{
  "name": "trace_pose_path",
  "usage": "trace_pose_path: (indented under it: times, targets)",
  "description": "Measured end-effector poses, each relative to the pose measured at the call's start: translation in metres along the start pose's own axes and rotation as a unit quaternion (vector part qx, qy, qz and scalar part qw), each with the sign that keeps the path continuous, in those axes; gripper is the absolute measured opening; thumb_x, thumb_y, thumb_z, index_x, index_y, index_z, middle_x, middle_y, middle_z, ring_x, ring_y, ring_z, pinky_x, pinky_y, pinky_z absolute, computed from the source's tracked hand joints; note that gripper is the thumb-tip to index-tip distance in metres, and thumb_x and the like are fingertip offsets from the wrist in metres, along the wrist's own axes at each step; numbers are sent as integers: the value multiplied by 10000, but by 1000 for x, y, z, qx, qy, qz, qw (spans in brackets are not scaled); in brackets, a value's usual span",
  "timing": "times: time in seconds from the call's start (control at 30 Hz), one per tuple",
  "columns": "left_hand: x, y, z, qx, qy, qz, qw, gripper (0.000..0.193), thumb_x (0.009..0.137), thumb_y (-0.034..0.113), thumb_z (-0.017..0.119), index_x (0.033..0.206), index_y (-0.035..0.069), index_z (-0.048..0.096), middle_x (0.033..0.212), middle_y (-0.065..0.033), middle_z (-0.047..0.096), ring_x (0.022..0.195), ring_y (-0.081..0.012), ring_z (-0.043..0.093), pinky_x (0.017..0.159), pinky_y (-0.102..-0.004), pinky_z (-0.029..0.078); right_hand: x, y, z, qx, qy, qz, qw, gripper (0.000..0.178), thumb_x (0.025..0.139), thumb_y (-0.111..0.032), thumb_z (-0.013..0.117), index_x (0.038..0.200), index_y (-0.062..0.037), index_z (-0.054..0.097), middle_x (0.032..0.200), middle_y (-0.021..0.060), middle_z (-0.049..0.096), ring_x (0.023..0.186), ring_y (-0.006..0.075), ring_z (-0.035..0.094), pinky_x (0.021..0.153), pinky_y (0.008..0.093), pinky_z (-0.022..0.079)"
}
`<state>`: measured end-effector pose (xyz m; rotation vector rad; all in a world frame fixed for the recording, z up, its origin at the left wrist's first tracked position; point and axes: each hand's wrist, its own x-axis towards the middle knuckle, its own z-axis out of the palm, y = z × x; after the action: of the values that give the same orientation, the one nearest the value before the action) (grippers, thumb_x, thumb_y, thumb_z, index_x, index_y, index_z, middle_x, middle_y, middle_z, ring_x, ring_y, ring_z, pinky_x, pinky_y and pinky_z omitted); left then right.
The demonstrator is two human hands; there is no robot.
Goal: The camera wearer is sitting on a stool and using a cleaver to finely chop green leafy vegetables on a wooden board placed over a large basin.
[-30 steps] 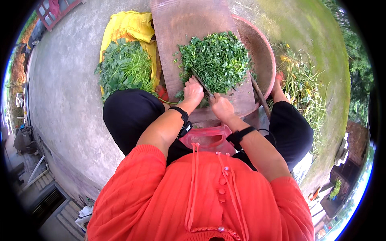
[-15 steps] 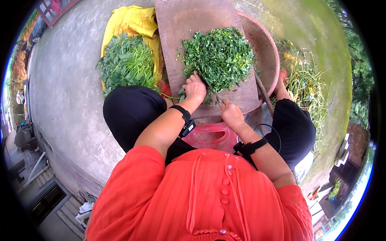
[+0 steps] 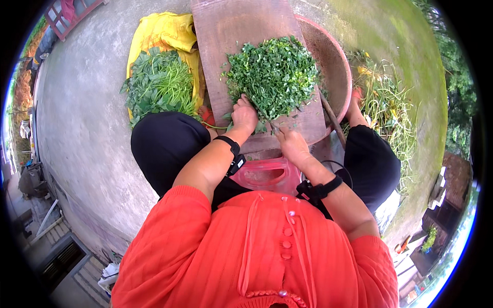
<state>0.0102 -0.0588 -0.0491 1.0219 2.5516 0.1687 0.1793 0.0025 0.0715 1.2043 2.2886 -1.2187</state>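
A heap of chopped leafy greens (image 3: 275, 77) covers the middle of a wooden board (image 3: 221, 25). My left hand (image 3: 244, 116) is closed at the heap's near left edge, its fingers curled over some uncut greens; a thin stem trails out to its left. My right hand (image 3: 294, 146) grips a knife (image 3: 273, 126) at the board's near end. The blade points up and left along the heap, close to my left fingers, and is partly hidden by leaves.
Whole leafy stems (image 3: 162, 84) lie on a yellow sack (image 3: 164, 28) left of the board. Beneath the board sits a wide reddish basin (image 3: 341, 66), with a wooden stick (image 3: 333, 118) by it. A red plastic stool (image 3: 259, 174) is between my legs. Pulled vines (image 3: 390, 108) lie at right.
The board, heap and basin appear shifted slightly left in view. Both hands keep their places at the heap, the right still on the knife.
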Motion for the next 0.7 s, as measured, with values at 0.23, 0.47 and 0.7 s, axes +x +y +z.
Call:
trace_pose_path:
  times: [0.23, 0.47, 0.7]
  targets:
    - [5, 6, -1, 18, 7, 26, 999, 638, 865, 91, 516, 1401, -145, 264, 1073, -225, 511, 936, -375, 553, 741, -450, 539, 35, 5, 23, -16, 4, 19, 1000, 348, 938, -334, 441, 1139, -86, 580, 999, 264, 653, 979, 456, 608, 868, 528, 465]
    - [-1, -16, 5, -17, 35, 25, 999, 657, 829, 67, 541, 1391, -141, 271, 1089, -253, 500, 979, -416, 545, 797, -468, 514, 43, -6, 18, 12, -19, -33, 999, 372, 938, -360, 448, 1114, -70, 601, 1061, 265, 636, 1030, 446, 590, 904, 523, 450]
    - [-11, -7, 4, -105, 97, -40, 989, 370, 908, 57, 452, 1223, -132, 413, 1023, -235, 524, 920, -411, 550, 742, -482, 512, 10, 15, 15, -3, -35, -1, 999, 376, 944, -352, 442, 1136, -69, 598, 1036, 285, 631, 1006, 461, 589, 893, 535, 442]
